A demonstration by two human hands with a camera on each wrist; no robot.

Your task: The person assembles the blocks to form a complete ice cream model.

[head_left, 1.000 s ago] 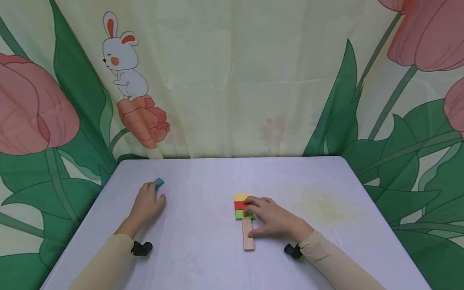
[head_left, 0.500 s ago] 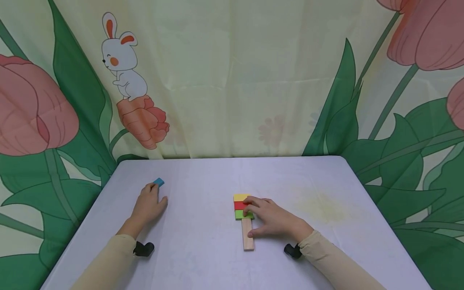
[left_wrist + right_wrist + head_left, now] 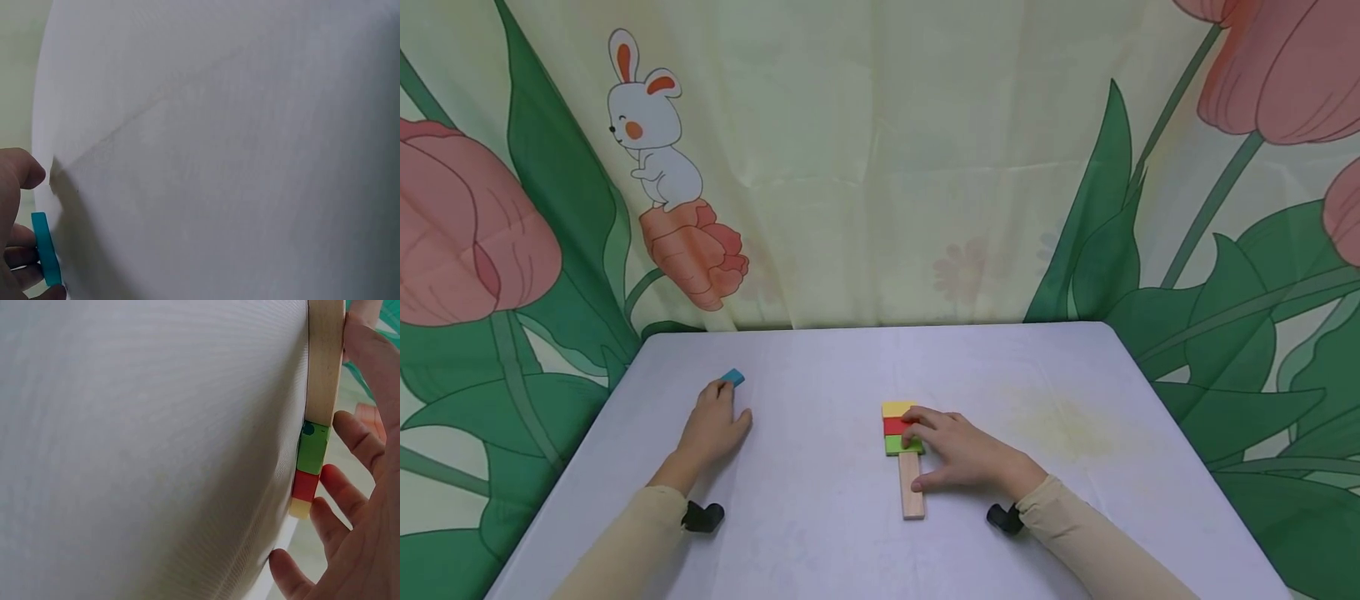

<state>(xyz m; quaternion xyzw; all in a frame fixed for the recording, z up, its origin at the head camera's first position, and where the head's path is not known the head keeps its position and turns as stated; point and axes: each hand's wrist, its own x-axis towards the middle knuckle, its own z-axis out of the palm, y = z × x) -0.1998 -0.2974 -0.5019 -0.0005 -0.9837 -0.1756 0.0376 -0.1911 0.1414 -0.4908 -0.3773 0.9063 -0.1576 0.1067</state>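
My left hand [image 3: 713,427] reaches to the far left of the table, its fingertips touching a small blue block [image 3: 734,377]. The thumb stays apart from that block. In the left wrist view the blue block [image 3: 47,250] lies against several fingers [image 3: 22,257], partly hiding them. My right hand [image 3: 964,450] rests over a short column of blocks: yellow [image 3: 897,409], red [image 3: 893,426] and green [image 3: 895,445]. Below the green one lies a plain wooden strip [image 3: 912,492], with the right thumb at its side. Right fingertips [image 3: 337,478] lie along the coloured blocks, partly covering them from above.
A white cloth covers the table [image 3: 820,533]. Behind its back edge hangs a curtain [image 3: 880,183] printed with tulips and a rabbit. Each wrist carries a small black device [image 3: 703,517]. A faint yellowish stain [image 3: 1067,429] marks the cloth at right.
My left hand has shifted slightly to the right, and the blue block has moved a little that way with it. The right hand and the coloured column stay in place.
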